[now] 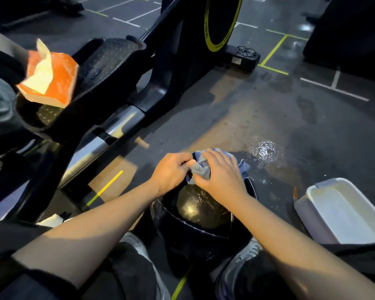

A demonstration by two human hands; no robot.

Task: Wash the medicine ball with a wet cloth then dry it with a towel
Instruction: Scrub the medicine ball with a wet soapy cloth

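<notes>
The medicine ball (200, 210) looks like black rubber or leather, finely textured and glossy where it is wet. The cloth (201, 168) on it is soft, crumpled grey-blue fabric. The floor (268, 118) is dark, matt and grainy, shining at a puddle (265, 149). The tub (342, 211) is smooth white plastic. The tissue box (52, 79) is orange card with thin paper. The machine's rail (117, 124) is polished metal.

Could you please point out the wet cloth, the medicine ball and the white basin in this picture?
wet cloth (201, 169): head view, on the bunched grey-blue fold between the two hands.
medicine ball (200, 207): head view, on its shiny black top.
white basin (344, 211): head view, on its pale inner floor.
</notes>
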